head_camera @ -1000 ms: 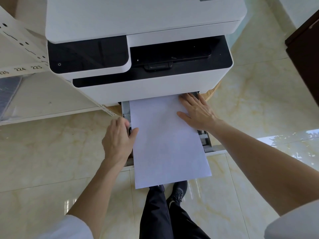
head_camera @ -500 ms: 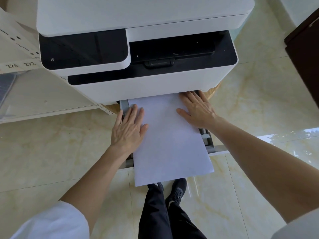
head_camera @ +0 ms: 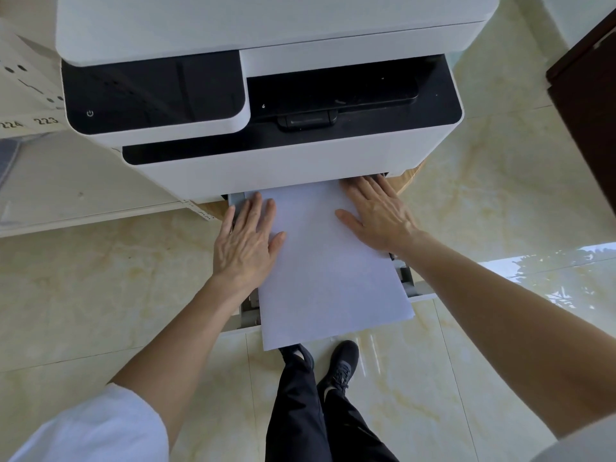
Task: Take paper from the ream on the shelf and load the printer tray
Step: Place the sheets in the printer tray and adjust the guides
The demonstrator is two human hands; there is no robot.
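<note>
Pressing flat on the paper (head_camera: 328, 268), both of my hands lie palm down with the fingers spread, neither one pinching anything. My left hand (head_camera: 245, 241) sits at centre frame on the sheet's left edge, its outer fingers reaching over onto the grey side of the tray (head_camera: 248, 311). My right hand (head_camera: 376, 215) rests on the right edge a little higher in the frame, fingertips right at the slot under the printer (head_camera: 300, 161).

I see the paper as a white stack lying in the pulled-out tray at the middle of the frame. Its far end goes under the printer's front and its near end sticks out past the tray's front lip, over the floor (head_camera: 100, 295). It lies slightly askew, the near end swung toward the right of the frame. Bits of the tray's grey frame show on both sides of the stack.

Above the hands the printer fills the top of the frame: a white body with a black control panel (head_camera: 153, 95) at upper left carrying a power symbol, and a black output recess to its right. A shelf (head_camera: 66, 195) runs along the left edge with number labels 224 and 223. Glossy cream tiles cover the floor. At lower centre I can see dark trousers (head_camera: 300, 411) and black shoes (head_camera: 336, 368), and white sleeves (head_camera: 96, 428) in the bottom corners. A dark brown cabinet (head_camera: 590, 111) stands at the right edge.
</note>
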